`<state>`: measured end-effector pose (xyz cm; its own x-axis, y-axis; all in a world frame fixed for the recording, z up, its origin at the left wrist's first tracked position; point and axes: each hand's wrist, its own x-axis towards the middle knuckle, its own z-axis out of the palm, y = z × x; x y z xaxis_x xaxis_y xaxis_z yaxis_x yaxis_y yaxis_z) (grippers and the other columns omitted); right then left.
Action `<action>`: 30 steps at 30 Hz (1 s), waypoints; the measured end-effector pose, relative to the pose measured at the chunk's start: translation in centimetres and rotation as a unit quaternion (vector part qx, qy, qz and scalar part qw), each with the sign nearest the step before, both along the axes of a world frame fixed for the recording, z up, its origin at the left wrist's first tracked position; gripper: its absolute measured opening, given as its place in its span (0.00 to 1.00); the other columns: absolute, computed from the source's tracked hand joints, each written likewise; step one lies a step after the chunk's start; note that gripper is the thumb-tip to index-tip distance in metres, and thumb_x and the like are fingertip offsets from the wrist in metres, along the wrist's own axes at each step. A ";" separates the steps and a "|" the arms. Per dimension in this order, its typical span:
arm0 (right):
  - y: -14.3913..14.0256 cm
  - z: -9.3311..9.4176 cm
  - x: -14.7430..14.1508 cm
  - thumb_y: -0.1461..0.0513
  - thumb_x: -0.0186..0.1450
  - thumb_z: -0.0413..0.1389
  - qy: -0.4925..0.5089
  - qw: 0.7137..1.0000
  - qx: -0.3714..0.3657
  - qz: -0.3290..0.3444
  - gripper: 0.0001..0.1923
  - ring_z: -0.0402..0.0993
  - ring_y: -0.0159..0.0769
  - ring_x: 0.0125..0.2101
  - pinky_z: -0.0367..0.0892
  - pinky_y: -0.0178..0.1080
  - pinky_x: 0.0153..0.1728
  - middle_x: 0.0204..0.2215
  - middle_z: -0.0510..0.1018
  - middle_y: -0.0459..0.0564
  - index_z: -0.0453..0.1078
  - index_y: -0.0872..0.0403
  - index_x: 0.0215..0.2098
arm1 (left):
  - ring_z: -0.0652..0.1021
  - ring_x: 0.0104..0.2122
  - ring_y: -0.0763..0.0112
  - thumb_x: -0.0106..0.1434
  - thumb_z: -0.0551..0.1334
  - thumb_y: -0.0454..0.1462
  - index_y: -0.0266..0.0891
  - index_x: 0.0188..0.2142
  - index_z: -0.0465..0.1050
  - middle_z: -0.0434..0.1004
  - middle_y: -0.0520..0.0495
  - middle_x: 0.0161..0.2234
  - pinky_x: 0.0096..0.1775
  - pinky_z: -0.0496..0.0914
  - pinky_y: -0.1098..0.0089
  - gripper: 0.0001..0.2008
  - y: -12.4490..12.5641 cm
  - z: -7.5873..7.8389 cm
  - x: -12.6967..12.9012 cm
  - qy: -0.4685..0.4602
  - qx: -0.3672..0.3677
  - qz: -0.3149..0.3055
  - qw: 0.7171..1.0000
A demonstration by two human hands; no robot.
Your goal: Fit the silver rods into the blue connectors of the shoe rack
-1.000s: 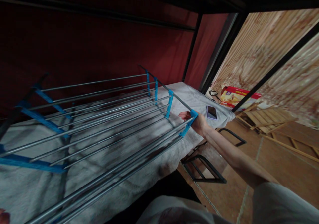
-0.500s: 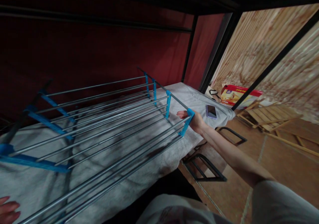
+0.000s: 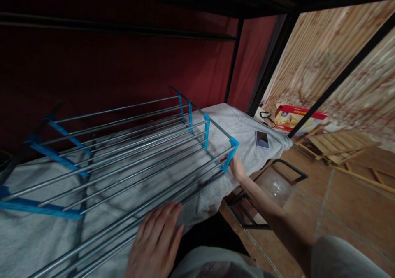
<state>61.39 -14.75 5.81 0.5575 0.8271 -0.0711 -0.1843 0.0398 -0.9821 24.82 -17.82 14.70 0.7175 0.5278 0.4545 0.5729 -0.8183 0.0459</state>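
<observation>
A shoe rack [image 3: 135, 146] of grey metal tubes and blue plastic brackets lies across the bed. At its right end, my right hand [image 3: 236, 167] is closed about the front blue bracket [image 3: 230, 156]; the bracket hides part of the fingers, and a fingertip shows behind it. My left hand [image 3: 156, 241] is over the front tubes at the near edge of the bed. Its fingers are stretched out and it holds nothing; whether it touches the tubes I cannot tell. On the left, more blue brackets [image 3: 46, 208] join the tubes to a dark side bar.
A grey sheet [image 3: 237, 119] covers the bed. A phone [image 3: 262, 139] lies on it to the right. Black frame posts [image 3: 274, 64] rise at the corner. On the floor beyond are a red and yellow box [image 3: 296, 117], a folded wooden piece [image 3: 339, 144] and a dark metal frame [image 3: 249, 216].
My left hand has come from the lower left corner to the front tubes near the middle. My right hand has shifted slightly down and closer around the bracket.
</observation>
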 end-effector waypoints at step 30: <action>0.7 -0.7 -1.4 0.45 0.65 0.49 -0.030 0.988 -0.028 -0.147 0.14 0.71 0.45 0.45 0.68 0.45 0.42 0.34 0.78 0.47 0.68 0.43 0.37 | 0.81 0.42 0.63 0.75 0.48 0.41 0.45 0.47 0.76 0.83 0.45 0.44 0.48 0.71 0.64 0.17 7.1 -1.7 8.7 0.085 -0.169 0.026 0.982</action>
<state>59.97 -14.03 5.10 0.7783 0.6237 -0.0720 -0.1146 0.0284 -0.9930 33.49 -10.77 13.00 0.7356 0.6660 0.1238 0.6365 -0.7421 0.2101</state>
